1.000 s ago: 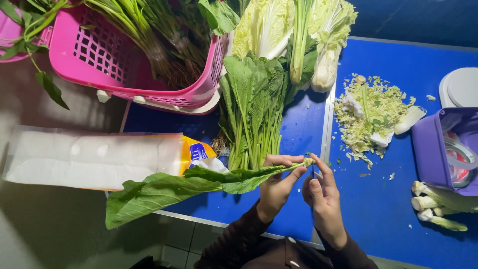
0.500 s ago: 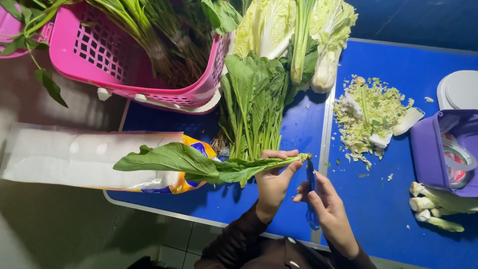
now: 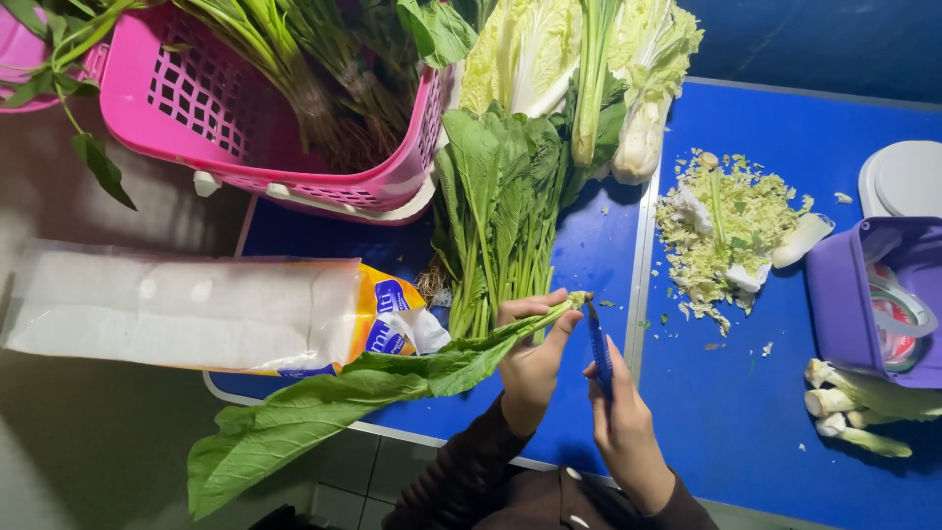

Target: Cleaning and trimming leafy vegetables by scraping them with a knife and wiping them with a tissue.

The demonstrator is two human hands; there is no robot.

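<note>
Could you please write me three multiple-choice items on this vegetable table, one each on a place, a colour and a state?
1. Where does the pile of chopped greens lie?
A. In the pink basket
B. On the blue table, to the right of the hands
C. On the wrapped white package

2. What colour is the basket holding the leafy stalks?
A. Pink
B. Yellow
C. Grey

3. What is the state of the long green leaf?
A. Lying flat in the purple box
B. Chopped into bits
C. Held whole by its stem in the left hand

Answers: 1 B, the shreds sit on the bare blue table near the purple box. 2 A, its lattice walls are pink. 3 C, the fingers pinch the stem end while the right hand holds a small blue knife beside it.
</note>
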